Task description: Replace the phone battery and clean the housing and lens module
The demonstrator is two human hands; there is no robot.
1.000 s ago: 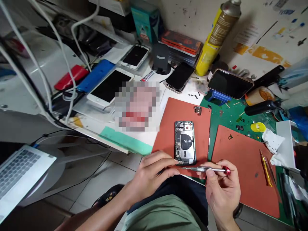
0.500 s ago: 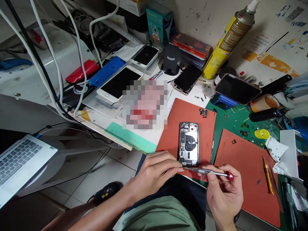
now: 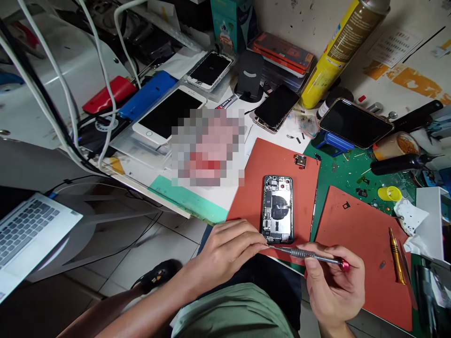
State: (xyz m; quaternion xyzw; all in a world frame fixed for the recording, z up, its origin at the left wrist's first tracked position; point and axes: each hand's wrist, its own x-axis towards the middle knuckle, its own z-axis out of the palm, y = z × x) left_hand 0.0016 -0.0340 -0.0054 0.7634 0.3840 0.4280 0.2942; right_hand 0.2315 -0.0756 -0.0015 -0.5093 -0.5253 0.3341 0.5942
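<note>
An opened phone body [image 3: 277, 210] lies upright in the view on a red-brown mat [image 3: 303, 188], its inner parts showing. My right hand [image 3: 333, 281] grips a grey metal screwdriver [image 3: 305, 253] with a red end, its tip pointing left just below the phone. My left hand [image 3: 234, 244] is at the phone's lower left corner, fingers pressed together by the driver's tip. Whatever those fingertips pinch is too small to make out. A small metal part [image 3: 300, 161] sits on the mat above the phone.
Right of the phone, a second mat [image 3: 359, 249] carries a gold screwdriver [image 3: 397, 258]. A propped phone [image 3: 355, 123], yellow spray can [image 3: 327, 65] and yellow cap [image 3: 389, 193] stand behind. White phone [image 3: 169, 115] and blurred patch lie left; a laptop [image 3: 31, 234] is far left.
The view has shifted slightly. My right hand and the screwdriver have moved a little right and down, the driver still pointing at my left fingertips. My left hand has barely moved.
</note>
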